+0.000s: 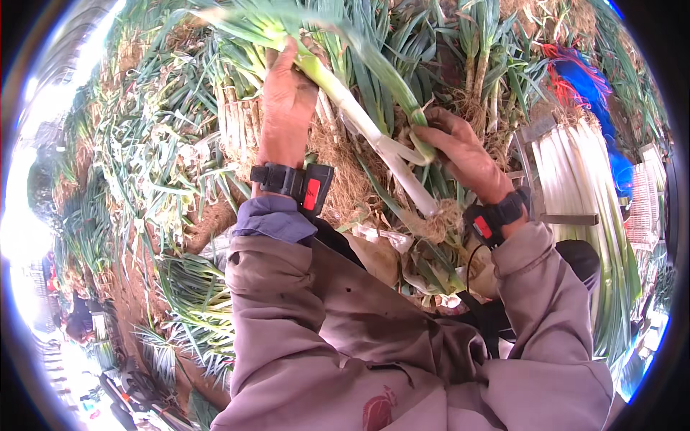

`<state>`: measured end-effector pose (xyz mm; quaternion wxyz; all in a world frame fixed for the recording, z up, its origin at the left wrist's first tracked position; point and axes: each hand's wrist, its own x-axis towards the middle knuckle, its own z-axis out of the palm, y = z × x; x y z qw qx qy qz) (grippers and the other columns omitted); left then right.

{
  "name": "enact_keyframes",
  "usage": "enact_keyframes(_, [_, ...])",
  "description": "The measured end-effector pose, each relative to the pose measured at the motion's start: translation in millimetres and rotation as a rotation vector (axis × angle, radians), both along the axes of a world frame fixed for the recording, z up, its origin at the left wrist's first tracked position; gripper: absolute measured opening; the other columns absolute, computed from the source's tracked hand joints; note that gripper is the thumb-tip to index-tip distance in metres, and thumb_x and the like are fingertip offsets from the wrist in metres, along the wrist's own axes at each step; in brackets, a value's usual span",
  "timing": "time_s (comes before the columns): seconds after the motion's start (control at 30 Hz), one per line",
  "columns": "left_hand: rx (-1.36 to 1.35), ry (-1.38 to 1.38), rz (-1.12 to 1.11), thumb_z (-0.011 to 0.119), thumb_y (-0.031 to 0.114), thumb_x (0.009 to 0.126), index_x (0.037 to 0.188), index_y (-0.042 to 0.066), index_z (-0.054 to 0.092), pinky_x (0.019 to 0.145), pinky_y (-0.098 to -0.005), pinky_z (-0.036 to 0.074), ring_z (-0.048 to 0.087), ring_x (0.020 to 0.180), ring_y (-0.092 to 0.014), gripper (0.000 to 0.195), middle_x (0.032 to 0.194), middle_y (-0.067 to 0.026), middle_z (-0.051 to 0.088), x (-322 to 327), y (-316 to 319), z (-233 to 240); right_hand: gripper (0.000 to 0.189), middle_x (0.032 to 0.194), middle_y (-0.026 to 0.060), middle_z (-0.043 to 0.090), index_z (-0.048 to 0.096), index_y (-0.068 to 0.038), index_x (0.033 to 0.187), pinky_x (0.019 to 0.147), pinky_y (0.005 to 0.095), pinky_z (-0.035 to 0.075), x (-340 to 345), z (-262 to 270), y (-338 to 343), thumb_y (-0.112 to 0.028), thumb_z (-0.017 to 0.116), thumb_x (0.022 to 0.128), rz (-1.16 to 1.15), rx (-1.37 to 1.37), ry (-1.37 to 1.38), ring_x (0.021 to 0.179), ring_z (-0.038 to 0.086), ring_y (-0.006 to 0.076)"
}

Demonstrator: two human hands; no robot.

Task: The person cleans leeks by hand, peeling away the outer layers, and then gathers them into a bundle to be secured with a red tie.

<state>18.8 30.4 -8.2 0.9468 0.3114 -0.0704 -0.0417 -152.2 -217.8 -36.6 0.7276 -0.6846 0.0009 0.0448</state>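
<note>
A long-stemmed leek or large green onion (pixel 358 116) slants across the space in front of me, its roots (pixel 439 223) hanging at the lower right. My left hand (pixel 288 89) grips it where the pale stem turns into green leaves. In the fingers of my right hand (pixel 458 143) is an outer green leaf (pixel 401 89), bent away from the stem. Its pale base still joins the stem partway down. Both wrists carry black strapped devices. Beneath my hands lie more unpeeled leeks with brown, stringy roots (pixel 345 167).
To my right, a bundle of clean white leeks (pixel 574 161) rests in a metal frame (pixel 568 219). Blue and red strings (pixel 582 75) hang beyond it. Stripped leaves (pixel 161 140) litter the soil at left, and a leek pile (pixel 197 301) lies beside my left sleeve.
</note>
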Motion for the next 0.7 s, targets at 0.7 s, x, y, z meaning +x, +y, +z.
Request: enact_keyframes(0.7, [-0.022,0.056,0.259,0.053,0.042,0.105,0.095,0.006,0.053,0.065,-0.0301,0.048,0.052,0.071,-0.018,0.038,0.078,-0.0047,0.055,11,74,-3,0.041,0.095,0.0141,0.071,0.067,0.001,0.119,0.074,0.0341,0.054,-62,-86,-51,-0.035,0.060,0.101,0.040,-0.578,0.081,0.084,0.069,0.0199])
